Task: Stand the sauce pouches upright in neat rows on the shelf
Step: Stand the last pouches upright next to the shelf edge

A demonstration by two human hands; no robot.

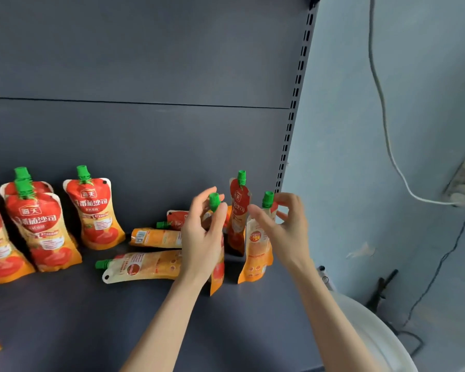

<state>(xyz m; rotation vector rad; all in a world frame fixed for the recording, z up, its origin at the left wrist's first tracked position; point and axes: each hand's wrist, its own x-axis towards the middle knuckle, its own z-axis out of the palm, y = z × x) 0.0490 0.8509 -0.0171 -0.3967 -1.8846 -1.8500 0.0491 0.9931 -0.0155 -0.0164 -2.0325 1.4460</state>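
While my left hand pinches the green cap of a sauce pouch standing near the right end of the shelf, thumb and curled fingers closed on it, my right hand cups the neck of the neighbouring pouch just beside it, and I cannot tell whether those fingers actually grip. A third pouch stands just behind them, lying pouches sit flat to the left, and upright pouches stand further left.

I'm gripping glossy red-and-orange plastic sauce pouches with ribbed green plastic caps, over a matt, probably metal, dark-grey shelf.
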